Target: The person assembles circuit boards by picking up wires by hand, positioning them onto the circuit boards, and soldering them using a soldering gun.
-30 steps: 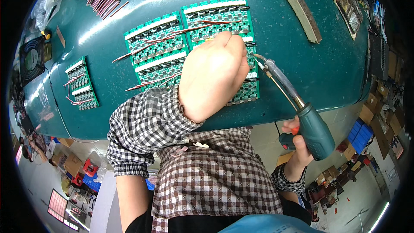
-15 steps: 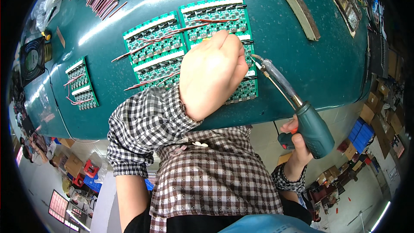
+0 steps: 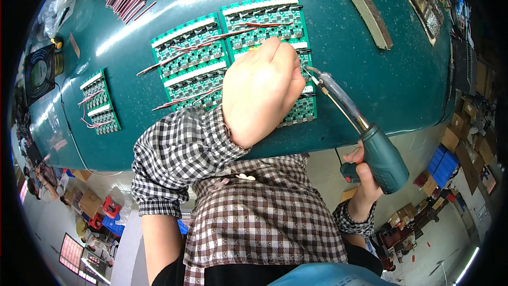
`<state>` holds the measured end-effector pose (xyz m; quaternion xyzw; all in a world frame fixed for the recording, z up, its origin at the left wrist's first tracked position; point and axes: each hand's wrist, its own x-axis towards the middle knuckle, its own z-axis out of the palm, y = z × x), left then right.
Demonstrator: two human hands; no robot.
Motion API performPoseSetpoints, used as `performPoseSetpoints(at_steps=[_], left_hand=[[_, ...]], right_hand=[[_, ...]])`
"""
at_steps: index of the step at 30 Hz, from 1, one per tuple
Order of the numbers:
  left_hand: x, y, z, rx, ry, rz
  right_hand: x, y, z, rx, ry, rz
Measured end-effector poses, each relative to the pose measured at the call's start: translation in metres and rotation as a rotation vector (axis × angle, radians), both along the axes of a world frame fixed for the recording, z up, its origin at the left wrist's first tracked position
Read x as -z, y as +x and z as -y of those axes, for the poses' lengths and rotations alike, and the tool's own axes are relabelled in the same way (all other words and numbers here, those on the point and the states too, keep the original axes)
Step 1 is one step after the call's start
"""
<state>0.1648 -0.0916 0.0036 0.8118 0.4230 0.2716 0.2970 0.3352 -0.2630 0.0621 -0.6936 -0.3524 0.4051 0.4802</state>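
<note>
My left hand [image 3: 262,92] is closed over the right-hand green circuit board panel [image 3: 298,112], back of the hand up. Its fingertips, and whatever they pinch, are hidden. My right hand [image 3: 369,184] grips a dark green soldering gun [image 3: 386,161] with a thin solder feed tube along its barrel. The gun's bent tip reaches the panel's right edge, just right of my left hand. A second circuit board panel [image 3: 197,77] lies alongside on the left. Twisted red and black wires [image 3: 214,38] lie across both panels.
A smaller wired circuit board [image 3: 100,103] lies at left on the green table [image 3: 360,85]. Behind it are a black fan [image 3: 39,73] and a bundle of wires [image 3: 126,1]. A long wooden strip [image 3: 365,10] and a soldering-iron tray [image 3: 425,10] sit at the far right.
The soldering gun has shifted slightly left and up, its tip a little further over the panel's edge. My left hand has moved very slightly right.
</note>
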Motion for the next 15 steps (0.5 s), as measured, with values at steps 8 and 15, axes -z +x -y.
performPoseSetpoints(at_steps=[8,15], left_hand=[[-0.0002,-0.0004,-0.0012,0.003,-0.006,0.005],[0.0008,-0.0005,-0.0013,-0.003,0.003,0.015]], right_hand=[[0.0009,0.0006,-0.0006,-0.007,-0.005,-0.006],[-0.0005,0.0014,-0.0019,0.009,0.002,-0.005]])
